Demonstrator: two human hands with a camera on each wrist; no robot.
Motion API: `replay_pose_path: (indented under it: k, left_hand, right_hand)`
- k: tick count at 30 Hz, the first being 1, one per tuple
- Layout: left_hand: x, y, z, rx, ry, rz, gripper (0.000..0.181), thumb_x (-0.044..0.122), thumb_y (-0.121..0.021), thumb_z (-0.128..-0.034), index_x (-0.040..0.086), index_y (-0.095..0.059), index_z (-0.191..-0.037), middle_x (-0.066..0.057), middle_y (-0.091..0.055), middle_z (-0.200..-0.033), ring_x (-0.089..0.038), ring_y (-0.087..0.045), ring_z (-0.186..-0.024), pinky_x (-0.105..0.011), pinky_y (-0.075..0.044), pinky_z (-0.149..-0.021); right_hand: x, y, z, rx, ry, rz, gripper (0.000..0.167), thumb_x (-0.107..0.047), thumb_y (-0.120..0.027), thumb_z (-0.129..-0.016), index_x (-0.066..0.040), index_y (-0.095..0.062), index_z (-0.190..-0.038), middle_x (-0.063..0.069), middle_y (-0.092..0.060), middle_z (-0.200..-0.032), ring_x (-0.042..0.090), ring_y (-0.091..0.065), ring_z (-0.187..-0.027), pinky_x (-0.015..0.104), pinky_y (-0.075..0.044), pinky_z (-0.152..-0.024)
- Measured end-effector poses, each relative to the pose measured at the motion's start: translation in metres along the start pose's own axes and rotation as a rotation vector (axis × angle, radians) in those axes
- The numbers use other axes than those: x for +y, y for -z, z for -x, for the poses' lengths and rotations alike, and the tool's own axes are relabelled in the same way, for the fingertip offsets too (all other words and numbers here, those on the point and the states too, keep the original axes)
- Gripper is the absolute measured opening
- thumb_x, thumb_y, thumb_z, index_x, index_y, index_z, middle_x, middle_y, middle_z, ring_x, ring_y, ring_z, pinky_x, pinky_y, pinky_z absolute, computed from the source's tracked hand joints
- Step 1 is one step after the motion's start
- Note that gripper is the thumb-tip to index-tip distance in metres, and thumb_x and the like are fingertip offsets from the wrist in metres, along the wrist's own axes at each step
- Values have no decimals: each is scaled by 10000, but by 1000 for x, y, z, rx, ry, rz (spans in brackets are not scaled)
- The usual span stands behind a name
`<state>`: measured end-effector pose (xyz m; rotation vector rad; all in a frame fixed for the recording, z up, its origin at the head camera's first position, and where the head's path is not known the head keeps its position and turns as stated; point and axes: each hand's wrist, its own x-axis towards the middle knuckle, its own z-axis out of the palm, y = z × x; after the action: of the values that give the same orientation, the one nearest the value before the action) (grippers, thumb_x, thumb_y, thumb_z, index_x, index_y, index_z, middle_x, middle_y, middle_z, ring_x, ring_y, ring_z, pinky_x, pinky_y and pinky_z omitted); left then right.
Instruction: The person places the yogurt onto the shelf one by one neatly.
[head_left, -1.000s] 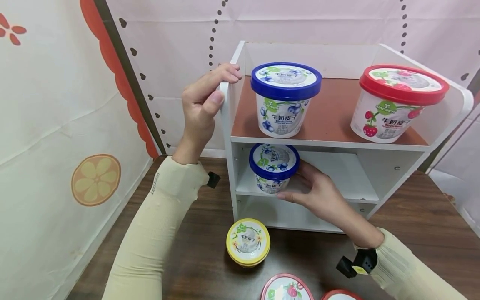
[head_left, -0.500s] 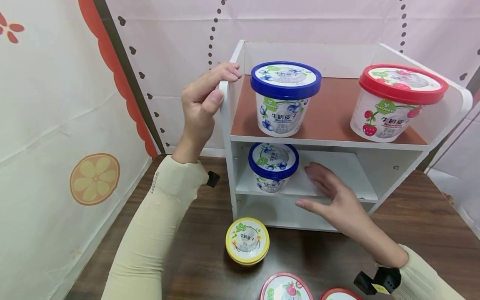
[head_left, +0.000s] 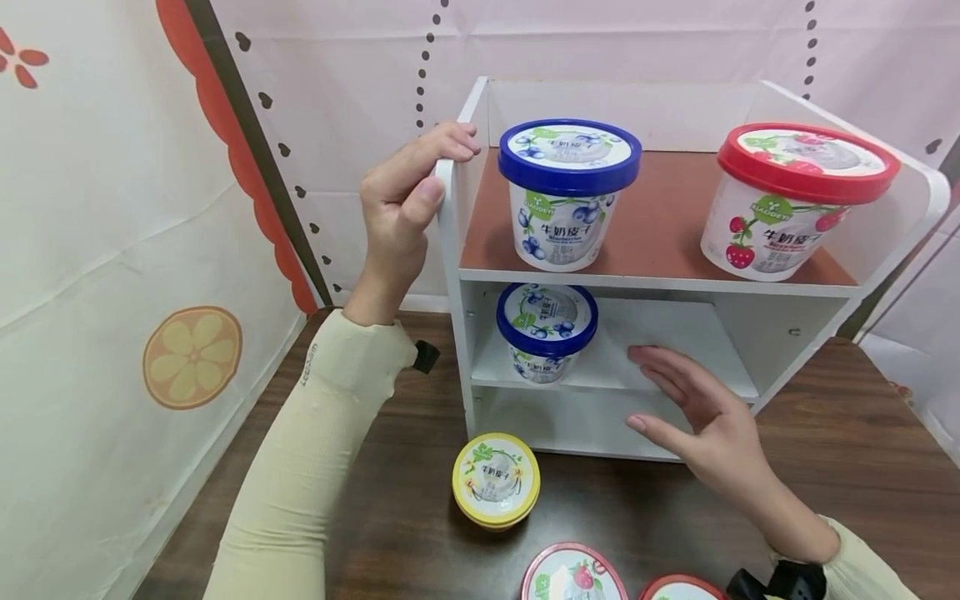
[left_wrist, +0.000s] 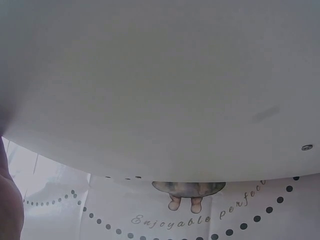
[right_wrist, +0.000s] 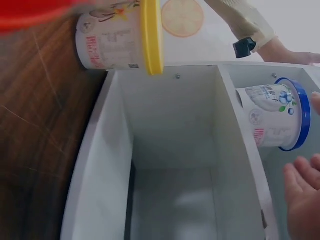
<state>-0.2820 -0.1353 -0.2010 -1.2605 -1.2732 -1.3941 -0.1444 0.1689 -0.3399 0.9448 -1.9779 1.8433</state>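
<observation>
A white tabletop shelf (head_left: 660, 289) with a brown top board stands on the table. My left hand (head_left: 405, 200) grips the top of its left side panel, fingers over the edge. On the middle level, at the left, sits a small blueberry ice cream tub (head_left: 546, 333) with a blue lid. My right hand (head_left: 712, 425) is apart from that tub, to its right and in front of the shelf, fingers extended and holding nothing. In the right wrist view the tub (right_wrist: 277, 117) appears sideways. Up on the top board are a larger blue-lidded tub (head_left: 566, 221) and a red-lidded strawberry tub (head_left: 780, 225).
In front of the shelf, a yellow-lidded tub (head_left: 495, 483) stands on the dark wooden table (head_left: 405, 533). Two red-rimmed tubs, one with a strawberry lid (head_left: 573, 575), are cut off by the lower edge. Printed cloth (head_left: 360, 83) hangs behind and at the left.
My right hand has let go of the small blueberry tub and drawn back to the right. The tub stays on the middle level. My left hand keeps its hold on the side panel.
</observation>
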Motion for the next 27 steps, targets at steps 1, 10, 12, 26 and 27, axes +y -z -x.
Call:
replay_pose_path:
  k: [1, 10, 12, 26, 27]
  left_hand:
    - [0, 0, 0, 1, -4, 5, 446, 304, -543, -857, -134, -618, -891, -226, -668, -968, -365, -597, -1060, -537, -446, -951]
    - [0, -1, -1, 8, 2, 12, 444, 298, -541, -848, -138, -614, -886, -209, -673, -968, -354, -600, -1055, -530, -446, -951]
    - [0, -1, -1, 8, 2, 12, 445, 300, -543, -846, -137, -615, -884, -201, -677, -966, -353, -602, -1054, -532, -444, -954]
    - [0, 0, -1, -1, 2, -4, 452, 315, -544, -850, -128, -620, -890, -207, -676, -975, -357, -601, -1060, -534, -444, -953]
    - [0, 0, -1, 0, 1, -3, 453, 316, -545, -850, -129, -620, -889, -205, -677, -975, -357, -601, -1061, -534, -443, -954]
  right_hand:
    - [1, 0, 2, -4, 33, -25, 654, 261, -669, -735, 144, -462, -1345, 304, -494, -1344, 318, -491, -1272, 340, -378, -1042]
    - [11, 4, 13, -113, 117, -116, 600, 282, -666, -711, 221, -461, -1272, 347, -523, -1268, 332, -532, -1220, 348, -396, -1032]
    - [13, 8, 15, -162, 107, -110, 582, 283, -658, -711, 208, -484, -1261, 326, -543, -1258, 318, -539, -1217, 342, -399, -1031]
    - [32, 38, 29, -704, 36, -118, 491, -101, -699, -884, 33, -546, -1331, 194, -583, -1290, 292, -533, -1217, 327, -423, -1004]
    - [34, 39, 31, -743, 37, -134, 505, -179, -691, -908, 31, -537, -1341, 196, -579, -1298, 304, -525, -1225, 340, -424, -1005]
